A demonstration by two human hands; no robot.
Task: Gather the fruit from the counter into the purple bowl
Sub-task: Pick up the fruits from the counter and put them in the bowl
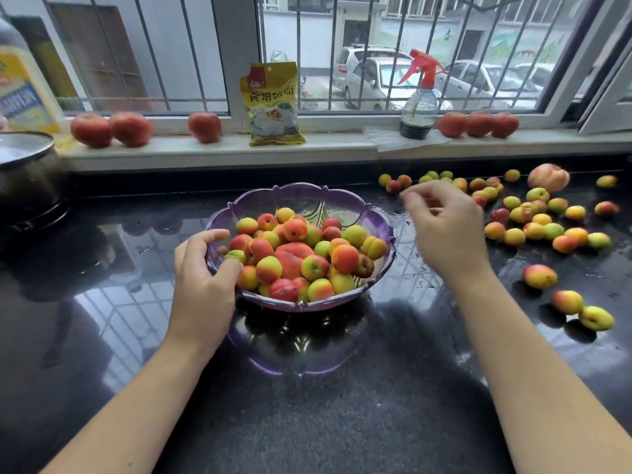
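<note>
Dozens of fruit (533, 230) lay on the table (376, 388), right; left hand (201, 268) gripped the bowl (301, 304), right hand (444, 227) hovered blurred, seemingly empty. Best grab handfuls, nearest first.

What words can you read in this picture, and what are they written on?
"食用碱面" stands in large characters on the yellow packet leaning on the windowsill.
The red patch at the top of that packet holds a brand mark too small to read.
The yellow and blue label on the big bottle at far left has print, but it is too blurred to read.
The spray bottle shows no readable text.
</note>
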